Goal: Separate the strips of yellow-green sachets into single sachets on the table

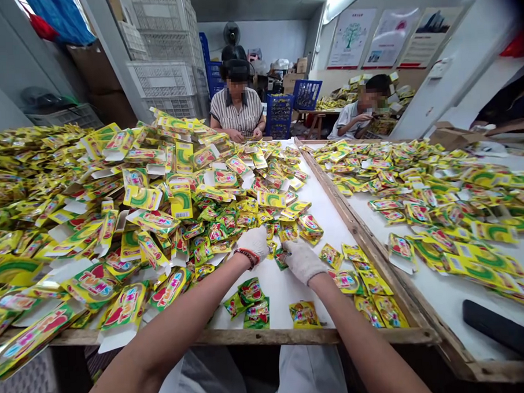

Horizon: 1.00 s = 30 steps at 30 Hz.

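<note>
Both my hands wear white knit gloves and work over a white tabletop (pixel 275 288). My right hand (pixel 305 262) is closed, with a small green candy packet (pixel 281 258) at its fingertips. My left hand (pixel 252 244), with a dark and red band at the wrist, is curled at the edge of the packet heap; what its fingers hold, if anything, is hidden. Close to me lie several green packets (pixel 256 314) and one yellow packet (pixel 305 314). Yellow packets (pixel 373 284) rest in a cluster right of my right forearm, beside a flattish yellow box (pixel 347 281).
A tall heap of yellow printed boxes (pixel 181 200) covers the left side. A wooden strip (pixel 345 216) divides the table; more boxes (pixel 471 210) and a black phone-like object (pixel 502 328) lie beyond it. Two people sit farther back, near blue crates (pixel 280 116) and stacked white crates (pixel 163 79).
</note>
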Each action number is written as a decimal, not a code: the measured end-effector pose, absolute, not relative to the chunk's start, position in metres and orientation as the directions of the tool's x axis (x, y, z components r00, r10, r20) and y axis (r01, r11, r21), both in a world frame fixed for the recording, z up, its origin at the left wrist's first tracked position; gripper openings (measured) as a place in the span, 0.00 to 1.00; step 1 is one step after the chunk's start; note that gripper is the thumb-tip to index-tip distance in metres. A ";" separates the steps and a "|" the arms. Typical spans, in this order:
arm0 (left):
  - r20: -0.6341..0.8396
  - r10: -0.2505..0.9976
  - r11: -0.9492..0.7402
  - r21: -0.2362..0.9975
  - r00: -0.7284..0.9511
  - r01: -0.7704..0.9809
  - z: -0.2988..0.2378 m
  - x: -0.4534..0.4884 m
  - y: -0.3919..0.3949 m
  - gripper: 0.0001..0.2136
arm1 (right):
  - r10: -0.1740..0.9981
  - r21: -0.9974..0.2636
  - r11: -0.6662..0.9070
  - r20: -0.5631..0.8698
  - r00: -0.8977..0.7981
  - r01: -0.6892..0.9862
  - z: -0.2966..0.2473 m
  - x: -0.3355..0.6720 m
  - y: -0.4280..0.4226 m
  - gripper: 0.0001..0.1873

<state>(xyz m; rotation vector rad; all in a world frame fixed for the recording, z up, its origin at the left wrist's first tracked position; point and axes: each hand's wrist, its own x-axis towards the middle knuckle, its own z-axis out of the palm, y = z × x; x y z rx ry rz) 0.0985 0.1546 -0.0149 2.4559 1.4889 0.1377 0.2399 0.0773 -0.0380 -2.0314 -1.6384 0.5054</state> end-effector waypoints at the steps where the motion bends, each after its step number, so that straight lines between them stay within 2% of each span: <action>1: -0.056 0.879 -0.441 0.284 0.474 0.851 -0.015 0.094 0.151 0.14 | 0.976 -0.559 -0.184 -0.006 0.218 0.809 -0.038 0.239 0.074 0.11; 5: 0.009 0.868 -0.467 0.356 0.497 0.810 -0.013 0.075 0.126 0.07 | 0.966 -0.521 -0.240 -0.040 0.257 0.819 -0.039 0.235 0.056 0.08; 7: 0.050 0.876 -0.459 0.394 0.480 0.796 -0.013 0.064 0.113 0.07 | 0.963 -0.529 -0.248 -0.045 0.265 0.811 -0.040 0.234 0.050 0.06; 9: 0.084 0.898 -0.408 0.523 0.432 0.748 -0.014 0.052 0.103 0.11 | 0.964 -0.558 -0.242 -0.045 0.263 0.794 -0.041 0.236 0.046 0.09; 12: 0.060 0.936 -0.257 0.788 0.346 0.559 -0.018 0.031 0.096 0.17 | 0.965 -0.619 -0.224 -0.034 0.259 0.753 -0.039 0.236 0.041 0.17; 14: 0.027 0.948 -0.183 0.862 0.318 0.473 -0.022 0.019 0.093 0.18 | 0.968 -0.652 -0.195 -0.006 0.253 0.733 -0.035 0.232 0.036 0.18; 17: 0.017 0.941 -0.169 0.889 0.338 0.426 -0.026 0.006 0.089 0.15 | 0.972 -0.750 -0.135 0.025 0.232 0.647 -0.025 0.217 0.026 0.17; 20: -0.018 0.900 -0.138 0.935 0.435 0.325 -0.025 0.004 0.080 0.12 | 0.984 -0.913 -0.120 -0.058 0.167 0.390 -0.018 0.197 0.017 0.18; 22: -0.023 0.876 -0.113 0.962 0.483 0.251 -0.023 0.005 0.073 0.12 | 0.986 -0.948 -0.147 -0.117 0.120 0.283 -0.017 0.185 0.013 0.19; 24: -0.009 0.871 -0.098 0.976 0.491 0.193 -0.022 0.008 0.066 0.12 | 0.987 -0.939 -0.149 -0.122 0.106 0.310 -0.018 0.177 0.010 0.19; 26: 0.005 0.876 -0.096 0.982 0.482 0.163 -0.020 0.009 0.059 0.12 | 0.990 -0.902 -0.099 -0.047 0.131 0.421 -0.019 0.172 0.007 0.21; 28: 0.013 0.871 -0.116 0.977 0.491 0.181 -0.017 0.008 0.053 0.13 | 0.988 -0.844 -0.020 0.065 0.139 0.536 -0.020 0.169 0.004 0.23; 30: 0.032 0.861 -0.176 0.955 0.507 0.239 -0.011 0.004 0.047 0.13 | 0.993 -0.818 0.038 0.094 0.069 0.574 -0.022 0.167 0.002 0.22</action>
